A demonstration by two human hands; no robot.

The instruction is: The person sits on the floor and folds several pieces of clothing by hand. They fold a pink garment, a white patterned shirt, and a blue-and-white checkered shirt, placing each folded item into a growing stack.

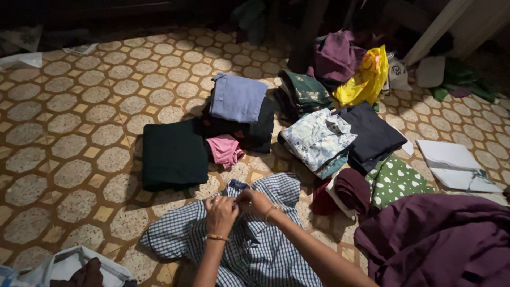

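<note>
A blue-and-white checked shirt (pixel 265 250) lies spread on the patterned tile floor in front of me. My left hand (pixel 220 215) and my right hand (pixel 254 202) meet near its collar, both pinching the fabric of the shirt's front. Each wrist carries a thin bangle. Just beyond the collar lie a small pink garment (pixel 225 150) and a folded dark green cloth (pixel 174 154).
Folded clothes lie around: a lavender piece (pixel 237 97) on a black stack, a pale printed shirt (pixel 317 137), a navy fold (pixel 372 135), a green heart-print cloth (pixel 396 180), a maroon roll (pixel 350 188). A purple cloth (pixel 441 239) spreads at right, with a yellow bag (pixel 366 78) and white papers (pixel 457 165) behind it.
</note>
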